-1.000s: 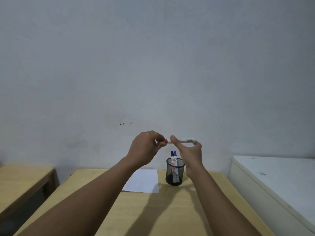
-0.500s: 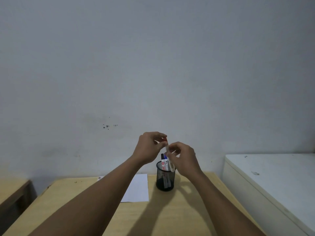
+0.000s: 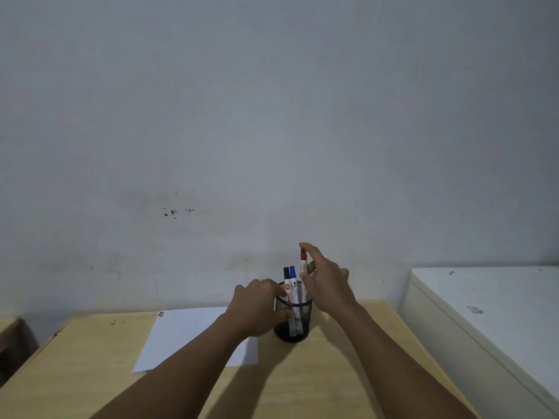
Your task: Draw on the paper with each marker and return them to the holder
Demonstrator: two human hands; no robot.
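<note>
A black mesh holder [image 3: 298, 325] stands on the wooden table [image 3: 332, 373], with a black-capped marker [image 3: 286, 275] and a blue-capped marker [image 3: 292, 273] upright in it. My right hand [image 3: 328, 282] pinches a red-capped marker [image 3: 303, 261], held upright with its lower end at the holder's rim. My left hand [image 3: 257, 309] wraps around the holder's left side. A white sheet of paper [image 3: 181, 334] lies to the left of the holder, with short black lines at its far left corner.
A white cabinet or appliance top [image 3: 490, 306] stands right of the table. A lower wooden surface [image 3: 9, 322] shows at the far left. A grey wall rises just behind the table.
The red marker, held level between both hands, got capped, turned upright and lowered over the holder. My left hand let go of it and dropped to grip the holder.
</note>
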